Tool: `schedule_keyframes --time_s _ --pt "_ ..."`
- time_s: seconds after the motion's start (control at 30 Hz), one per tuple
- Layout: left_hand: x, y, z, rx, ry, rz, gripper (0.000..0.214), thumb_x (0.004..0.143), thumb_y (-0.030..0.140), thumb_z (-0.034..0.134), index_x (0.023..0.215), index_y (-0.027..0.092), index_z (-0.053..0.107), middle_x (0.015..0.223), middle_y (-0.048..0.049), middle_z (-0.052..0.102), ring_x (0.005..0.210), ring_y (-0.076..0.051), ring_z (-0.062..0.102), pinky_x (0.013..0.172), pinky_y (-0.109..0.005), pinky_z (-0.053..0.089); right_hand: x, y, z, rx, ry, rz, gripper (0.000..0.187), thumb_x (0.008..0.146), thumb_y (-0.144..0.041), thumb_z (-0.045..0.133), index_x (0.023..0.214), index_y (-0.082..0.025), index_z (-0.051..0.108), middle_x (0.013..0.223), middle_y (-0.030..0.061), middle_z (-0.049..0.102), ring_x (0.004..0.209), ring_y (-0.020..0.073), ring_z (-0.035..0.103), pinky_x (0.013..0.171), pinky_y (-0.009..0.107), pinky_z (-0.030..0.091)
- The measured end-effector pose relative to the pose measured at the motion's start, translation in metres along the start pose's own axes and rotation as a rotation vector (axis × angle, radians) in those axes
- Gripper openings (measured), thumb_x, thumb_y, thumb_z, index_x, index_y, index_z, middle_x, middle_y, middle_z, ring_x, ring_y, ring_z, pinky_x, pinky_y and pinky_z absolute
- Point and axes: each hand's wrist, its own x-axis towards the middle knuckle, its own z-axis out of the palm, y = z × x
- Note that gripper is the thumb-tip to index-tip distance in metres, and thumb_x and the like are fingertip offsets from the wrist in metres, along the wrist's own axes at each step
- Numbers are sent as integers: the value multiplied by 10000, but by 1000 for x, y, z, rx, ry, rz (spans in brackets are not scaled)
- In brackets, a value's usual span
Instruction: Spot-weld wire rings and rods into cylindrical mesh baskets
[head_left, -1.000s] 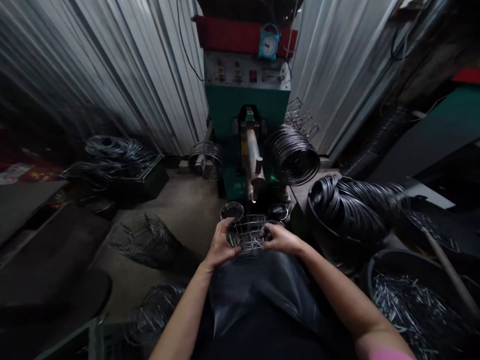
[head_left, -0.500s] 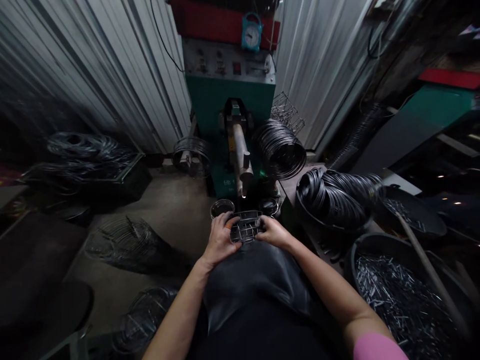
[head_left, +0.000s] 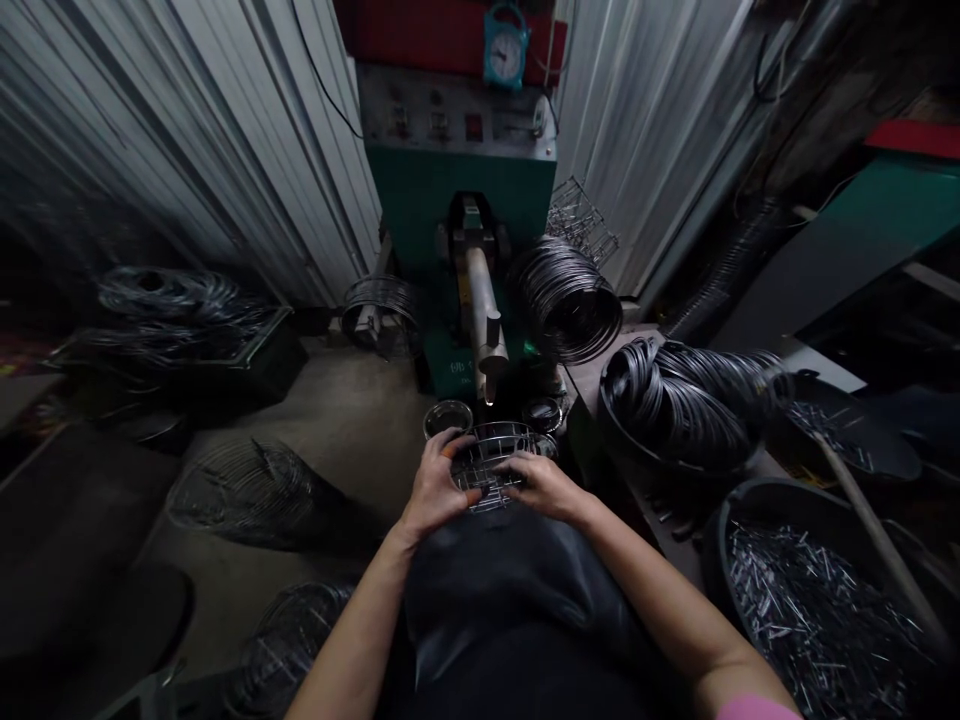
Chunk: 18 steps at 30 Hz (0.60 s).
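A round wire grid (head_left: 491, 440) with crossing bars is held low in front of the spot-welding machine (head_left: 405, 185), just below its electrode tip (head_left: 490, 390). My left hand (head_left: 435, 485) grips the grid's left side, with orange coverings on the thumb and one finger. Over the grid's right half, my right hand (head_left: 546, 487) has its dark-tipped fingers pinched together. Whatever is between them is too small and dim to make out. Two small round dishes, one on the left (head_left: 448, 415) and one on the right (head_left: 541, 413), sit behind the grid.
Wire ring coils (head_left: 570, 300) hang right of the machine, with more rings (head_left: 379, 305) on its left. A tub of wire rings (head_left: 675, 400) and a tub of short metal rods (head_left: 810, 600) stand at right. Wire bundles (head_left: 262, 490) lie on the left floor.
My right hand has moved from the grid's right edge inward over its bars. The grid has tilted and shifted slightly towards me on the near side. My left hand keeps its hold.
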Motion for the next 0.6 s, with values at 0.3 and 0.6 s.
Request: schedule_keyframes --time_s 0.3,0.6 --pt "10 -14 3 -17 -9 1 645 528 164 704 1142 224 520 1275 -86 438 1214 -299 422 1031 -483 362 11 16 14 -4 100 -62 162 805 -140 560 914 -190 669 850 49 673 777 147 638 701 238 494" --pt "24 -32 2 -42 5 75 643 535 169 726 1140 226 518 1279 -95 455 1218 -291 436 1016 -476 380 24 19 9 -99 84 -75 222 770 -68 552 930 -181 658 871 59 668 800 154 644 709 234 495"
